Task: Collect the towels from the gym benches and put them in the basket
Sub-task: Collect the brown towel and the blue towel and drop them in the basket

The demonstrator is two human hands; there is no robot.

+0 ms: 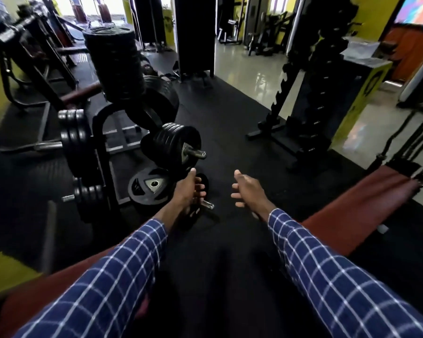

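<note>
Beside a maroon bench pad (352, 215), the left hand (187, 191) and right hand (249, 191) are held out empty, fingers relaxed; no towel or basket is seen, so other benches should be scanned first.

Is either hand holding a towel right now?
No, the left hand and right hand are both open and hold nothing.

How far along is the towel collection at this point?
Done: nothing can be confirmed; no basket and no towel shows in this view. In hand: nothing; the left hand and right hand are both open and empty, held out ahead. Left: the visible part of the maroon bench on the right carries no towel, so towels and basket must yet be found.
</note>
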